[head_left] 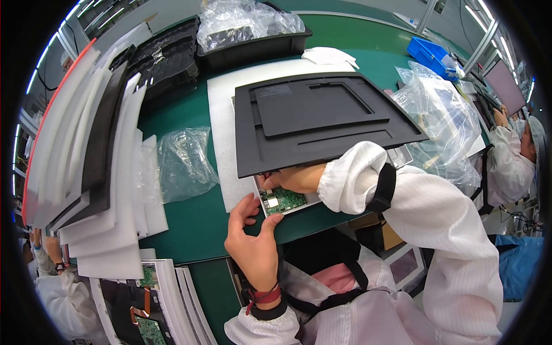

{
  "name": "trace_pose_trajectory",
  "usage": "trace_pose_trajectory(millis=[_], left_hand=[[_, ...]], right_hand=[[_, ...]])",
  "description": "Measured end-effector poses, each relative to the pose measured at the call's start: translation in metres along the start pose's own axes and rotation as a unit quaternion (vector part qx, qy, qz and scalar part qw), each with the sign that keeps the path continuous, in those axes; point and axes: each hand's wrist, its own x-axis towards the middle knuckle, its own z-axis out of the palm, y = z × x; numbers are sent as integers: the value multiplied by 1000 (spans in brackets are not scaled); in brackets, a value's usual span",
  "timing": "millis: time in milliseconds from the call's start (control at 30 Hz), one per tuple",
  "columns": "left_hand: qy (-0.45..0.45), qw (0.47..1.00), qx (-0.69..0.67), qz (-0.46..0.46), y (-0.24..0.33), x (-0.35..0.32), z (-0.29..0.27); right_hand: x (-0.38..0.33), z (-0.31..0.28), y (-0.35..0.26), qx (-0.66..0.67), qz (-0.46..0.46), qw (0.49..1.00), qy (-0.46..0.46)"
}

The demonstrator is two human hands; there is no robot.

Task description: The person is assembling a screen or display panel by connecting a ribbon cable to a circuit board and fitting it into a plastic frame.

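Observation:
A black rectangular panel [328,123] with a raised section and slots is tilted over a white housing [311,199]. Beneath its near edge a green circuit board [292,199] with a white label shows inside the housing. My left hand [252,244] holds the housing's near-left corner, fingers curled at the side and thumb at the front edge. Reaching in under the panel, my right hand [296,178] has its fingers pinched together over the board's far-left part. What they pinch is hidden. My right forearm lies against the panel's near edge.
White foam sheets [121,201] stand stacked at left. Clear plastic bags [187,164] lie on the green table [190,224]. Black trays [253,46] and a blue bin [431,57] stand at the back. Housings with boards [152,328] sit lower left. A co-worker [512,161] is at right.

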Motion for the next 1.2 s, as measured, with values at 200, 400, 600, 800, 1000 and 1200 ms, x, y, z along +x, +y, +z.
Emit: trace_pose_trajectory(millis=[200,400,600,800,1000,1200], left_hand=[[-35,999,-9,9,-3,2,0],[-66,997,-18,26,-11,3,-5],[-65,997,-27,30,-12,5,-7],[-110,993,-27,25,-4,11,-9],[-84,992,51,82,21,28,1],[-47,997,31,62,15,44,4]], right_hand=[[-22,7,7,-91,-20,995,31],[-86,8,-20,-158,-191,967,66],[-135,-2,-14,-10,-223,974,28],[-162,-47,6,-179,-185,930,263],[-133,-70,27,-381,-169,877,239],[-126,-78,35,-366,-222,884,189]])
